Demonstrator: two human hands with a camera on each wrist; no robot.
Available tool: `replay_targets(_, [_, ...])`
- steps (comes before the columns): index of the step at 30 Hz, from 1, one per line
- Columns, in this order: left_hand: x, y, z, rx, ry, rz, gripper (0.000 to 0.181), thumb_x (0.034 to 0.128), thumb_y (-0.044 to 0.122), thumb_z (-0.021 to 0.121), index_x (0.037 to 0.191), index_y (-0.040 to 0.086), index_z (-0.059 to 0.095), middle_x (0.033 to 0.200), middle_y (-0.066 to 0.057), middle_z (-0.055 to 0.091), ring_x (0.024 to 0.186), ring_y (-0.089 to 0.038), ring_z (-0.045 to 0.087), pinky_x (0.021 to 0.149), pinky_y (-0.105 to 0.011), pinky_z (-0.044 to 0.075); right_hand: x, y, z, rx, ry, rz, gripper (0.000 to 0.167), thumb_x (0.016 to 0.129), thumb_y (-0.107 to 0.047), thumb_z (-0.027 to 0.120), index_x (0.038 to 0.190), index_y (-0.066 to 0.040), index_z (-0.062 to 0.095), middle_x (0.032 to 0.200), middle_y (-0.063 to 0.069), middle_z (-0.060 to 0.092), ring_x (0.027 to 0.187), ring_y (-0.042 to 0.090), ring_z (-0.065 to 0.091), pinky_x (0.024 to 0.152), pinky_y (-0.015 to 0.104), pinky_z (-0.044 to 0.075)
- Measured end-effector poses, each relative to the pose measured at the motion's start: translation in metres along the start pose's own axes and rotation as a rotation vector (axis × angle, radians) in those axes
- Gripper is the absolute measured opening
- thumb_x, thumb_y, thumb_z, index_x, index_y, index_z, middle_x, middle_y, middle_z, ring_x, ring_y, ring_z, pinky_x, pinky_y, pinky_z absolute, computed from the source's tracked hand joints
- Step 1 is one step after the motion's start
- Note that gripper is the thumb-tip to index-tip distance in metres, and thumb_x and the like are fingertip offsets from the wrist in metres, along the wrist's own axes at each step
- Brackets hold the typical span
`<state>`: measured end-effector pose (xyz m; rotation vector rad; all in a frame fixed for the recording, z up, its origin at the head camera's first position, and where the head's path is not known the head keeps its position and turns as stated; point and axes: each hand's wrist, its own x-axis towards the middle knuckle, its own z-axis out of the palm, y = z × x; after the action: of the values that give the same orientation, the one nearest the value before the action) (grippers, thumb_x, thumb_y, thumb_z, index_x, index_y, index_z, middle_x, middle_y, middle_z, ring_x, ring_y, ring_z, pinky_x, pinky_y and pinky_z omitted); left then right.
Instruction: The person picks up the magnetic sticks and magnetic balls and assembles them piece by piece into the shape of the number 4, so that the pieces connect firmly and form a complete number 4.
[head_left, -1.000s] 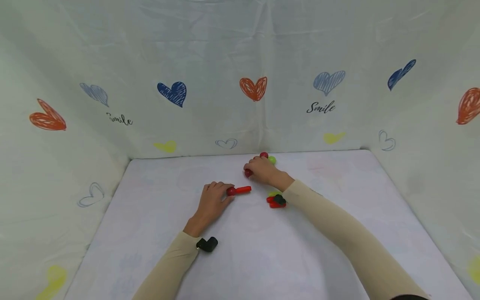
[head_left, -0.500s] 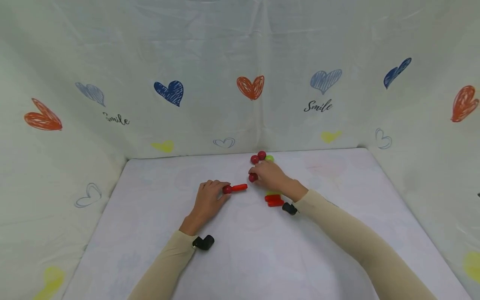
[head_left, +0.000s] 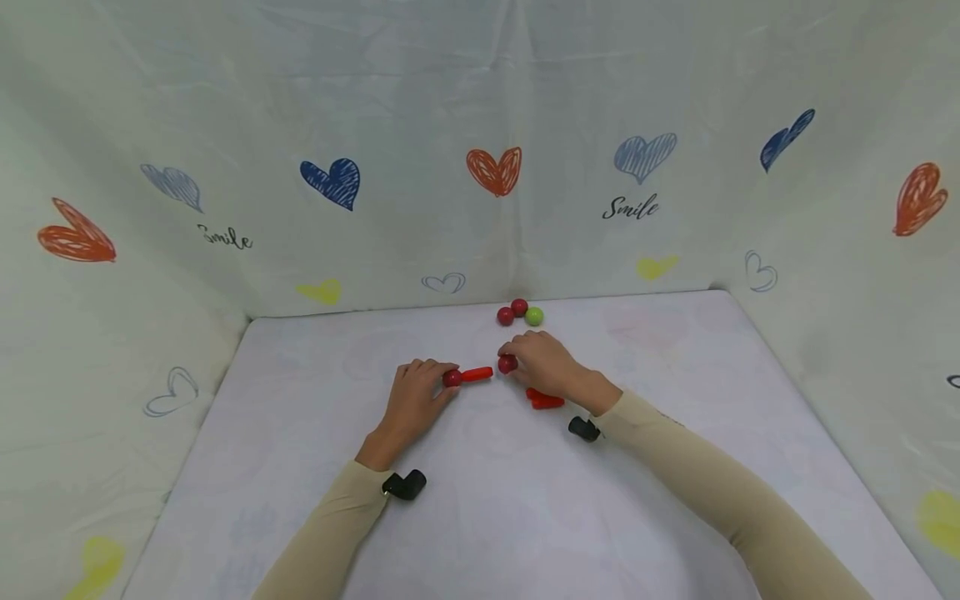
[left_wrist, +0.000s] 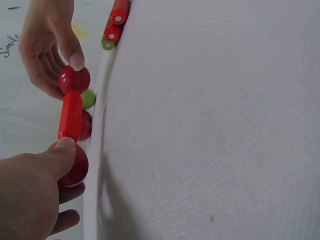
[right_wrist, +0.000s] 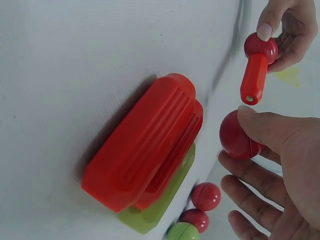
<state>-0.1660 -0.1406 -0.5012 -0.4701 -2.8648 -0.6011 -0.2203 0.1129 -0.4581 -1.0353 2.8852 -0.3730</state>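
My left hand (head_left: 415, 400) pinches a dark red ball (head_left: 452, 378) between thumb and fingers. A bright red ridged rod (head_left: 477, 374) sticks out of that ball to the right, and its free end shows a pale round centre (right_wrist: 249, 99) in the right wrist view. My right hand (head_left: 547, 365) holds another dark red ball (right_wrist: 239, 135) with thumb and forefinger, its other fingers spread loosely. In the head view this ball is just right of the rod's free end, with a small gap between them.
Two red rods (right_wrist: 142, 142) and a green rod (right_wrist: 155, 215) lie side by side near my right wrist. Two red balls (head_left: 506, 317) and a green ball (head_left: 534, 317) rest at the table's back edge. A white sheet with printed hearts (head_left: 493, 172) hangs behind.
My right hand has brought its red ball away from the back balls, towards me, level with the rod. The back balls have come into full sight. My left hand stays nearly still.
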Motion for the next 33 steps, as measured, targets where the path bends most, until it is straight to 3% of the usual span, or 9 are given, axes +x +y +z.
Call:
replay_targets(15, [-0.0017, 0.0009, 0.0039, -0.016, 0.010, 0.014, 0.039, 0.0913, 0.023, 0.086, 0.128, 0.012, 0.075, 0.112, -0.005, 0.076, 0.105, -0.026, 0.063, 0.101, -0.050, 0.047, -0.0034, -0.0046, 0.0051, 0.030, 0.018, -0.038, 0.038, 0.092, -0.015, 0.084, 0.127, -0.007, 0.074, 0.114, 0.007, 0.075, 0.106, 0.025, 0.065, 0.099, 0.045, 0.054])
replay_targets(33, [-0.0049, -0.0010, -0.0032, 0.003, 0.007, 0.009, 0.038, 0.0909, 0.022, 0.085, 0.126, 0.013, 0.076, 0.113, -0.005, 0.076, 0.106, -0.027, 0.063, 0.101, -0.052, 0.046, -0.0063, -0.0081, 0.0073, 0.080, -0.009, -0.021, 0.039, 0.094, -0.017, 0.083, 0.130, -0.008, 0.073, 0.116, 0.007, 0.075, 0.105, 0.025, 0.067, 0.098, 0.044, 0.055])
